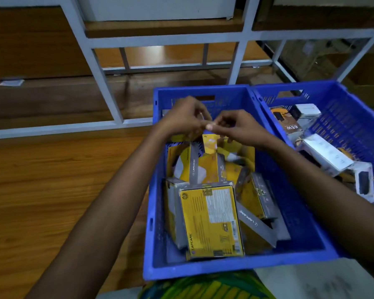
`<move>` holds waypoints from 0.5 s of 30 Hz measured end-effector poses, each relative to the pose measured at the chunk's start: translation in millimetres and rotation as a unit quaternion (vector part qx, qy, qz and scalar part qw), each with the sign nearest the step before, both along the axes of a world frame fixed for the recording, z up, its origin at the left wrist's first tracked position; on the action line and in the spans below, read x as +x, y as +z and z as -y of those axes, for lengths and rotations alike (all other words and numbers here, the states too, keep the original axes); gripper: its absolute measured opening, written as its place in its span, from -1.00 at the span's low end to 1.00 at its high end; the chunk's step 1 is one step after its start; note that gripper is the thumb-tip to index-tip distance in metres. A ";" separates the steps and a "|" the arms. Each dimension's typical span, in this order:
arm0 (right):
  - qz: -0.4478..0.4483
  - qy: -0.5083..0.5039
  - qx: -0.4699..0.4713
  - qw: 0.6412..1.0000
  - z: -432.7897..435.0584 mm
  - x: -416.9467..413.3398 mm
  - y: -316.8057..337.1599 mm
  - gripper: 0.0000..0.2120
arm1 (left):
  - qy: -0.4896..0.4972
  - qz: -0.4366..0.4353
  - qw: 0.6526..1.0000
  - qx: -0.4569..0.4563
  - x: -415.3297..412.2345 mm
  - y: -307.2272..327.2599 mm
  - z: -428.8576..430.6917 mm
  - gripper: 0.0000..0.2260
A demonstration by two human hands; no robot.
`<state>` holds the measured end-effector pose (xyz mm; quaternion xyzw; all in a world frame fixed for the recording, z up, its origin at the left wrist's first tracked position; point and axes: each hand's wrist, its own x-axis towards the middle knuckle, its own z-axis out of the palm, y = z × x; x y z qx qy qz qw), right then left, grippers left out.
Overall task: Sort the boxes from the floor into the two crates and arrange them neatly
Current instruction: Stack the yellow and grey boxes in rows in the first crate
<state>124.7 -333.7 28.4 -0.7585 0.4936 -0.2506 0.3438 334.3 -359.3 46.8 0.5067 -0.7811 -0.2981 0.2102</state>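
Observation:
Two blue crates stand side by side on the wooden floor. The left crate (153,212) holds several yellow and grey boxes lying at mixed angles; the largest yellow box (209,221) lies face up near its front. Over the far half of this crate, my left hand (181,117) and my right hand (235,126) meet, both pinching the top of a small yellow box (209,143) that stands upright. The right crate (354,117) holds white boxes (326,156) and a yellow and black box (285,119).
A grey metal shelf frame (108,83) with wooden boards rises right behind the crates. Bare wooden floor (52,180) stretches to the left. A brown cardboard carton (367,67) sits at the far right. My patterned clothing (203,288) shows at the bottom edge.

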 end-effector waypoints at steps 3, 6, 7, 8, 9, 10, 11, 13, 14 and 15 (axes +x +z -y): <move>-0.081 -0.069 -0.095 0.990 21.3 -10.9 -22.3 -0.77 | 0.052 0.025 0.991 -0.120 -22.1 -11.0 20.0 -0.94; -0.271 -0.048 -0.028 0.961 31.3 -17.5 -33.8 -0.64 | 0.040 0.092 0.986 -0.133 -41.4 -27.8 25.6 -0.90; -0.344 -0.036 0.016 0.938 32.4 -18.7 -38.9 -0.54 | 0.029 0.120 0.986 -0.110 -45.8 -40.2 27.4 -0.87; -0.402 -0.016 0.062 0.913 31.7 -19.4 -42.6 -0.44 | 0.015 0.148 0.987 -0.064 -49.7 -53.0 27.4 -0.81; -0.432 0.008 0.102 0.896 31.9 -20.5 -46.7 -0.36 | -0.006 0.177 0.984 -0.007 -52.8 -65.9 26.7 -0.74; -0.442 0.032 0.128 0.887 32.1 -20.6 -49.5 -0.32 | -0.030 0.208 0.976 0.054 -54.6 -75.5 24.9 -0.66; -0.442 0.049 0.140 0.885 33.0 -21.3 -51.8 -0.30 | -0.050 0.231 0.966 0.104 -56.3 -82.2 24.6 -0.61; -0.439 0.063 0.140 0.885 35.1 -22.6 -53.4 -0.30 | -0.057 0.240 0.957 0.151 -56.7 -82.9 25.7 -0.55; -0.438 0.065 0.142 0.886 35.9 -23.3 -53.9 -0.31 | -0.045 0.241 0.958 0.148 -55.1 -79.2 25.2 -0.53; -0.437 0.066 0.145 0.886 36.2 -23.9 -54.6 -0.32 | -0.022 0.245 0.961 0.129 -51.9 -76.5 26.8 -0.53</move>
